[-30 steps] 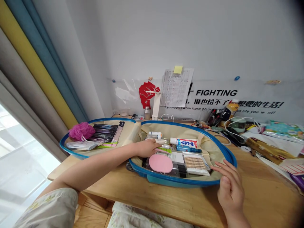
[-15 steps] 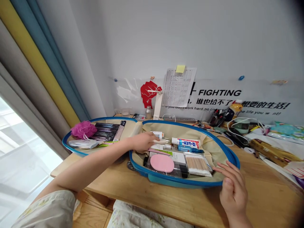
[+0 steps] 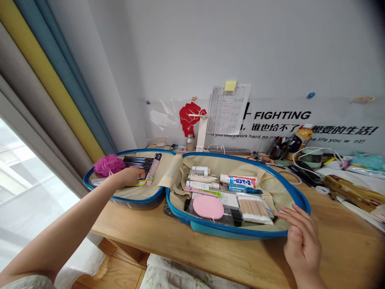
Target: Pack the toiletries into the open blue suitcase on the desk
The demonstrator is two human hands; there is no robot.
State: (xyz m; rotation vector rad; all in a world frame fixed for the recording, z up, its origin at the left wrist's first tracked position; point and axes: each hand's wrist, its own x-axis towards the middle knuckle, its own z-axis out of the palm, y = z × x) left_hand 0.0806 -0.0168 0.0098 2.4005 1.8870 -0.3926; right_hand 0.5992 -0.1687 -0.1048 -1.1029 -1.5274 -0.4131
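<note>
An open blue-rimmed case (image 3: 204, 229) with beige lining lies on the table. My left hand (image 3: 131, 176) reaches into its left half, over a pack of black items (image 3: 138, 162) and beside a purple bath puff (image 3: 109, 165). Its fingers bend downward, and what they grip, if anything, is hidden. My right hand (image 3: 301, 237) rests at the right half's rim with its fingers stretched out, near a pack of cotton swabs (image 3: 255, 210). That half also holds a pink oval sponge (image 3: 208, 206), a toothpaste box (image 3: 238, 180), a blue bottle (image 3: 244, 188) and a white tube (image 3: 197, 185).
Behind the case stand a white lamp post (image 3: 202, 134), a small jar (image 3: 189, 142) and a power strip (image 3: 233, 151). Cables, pens, a bottle (image 3: 301, 138) and a gold packet (image 3: 345, 190) crowd the table's right side. A curtain (image 3: 57, 80) hangs at left.
My left hand has moved left, from the right half of the case to the pack in the left half. My right hand stays at the rim. The view has shifted slightly.
</note>
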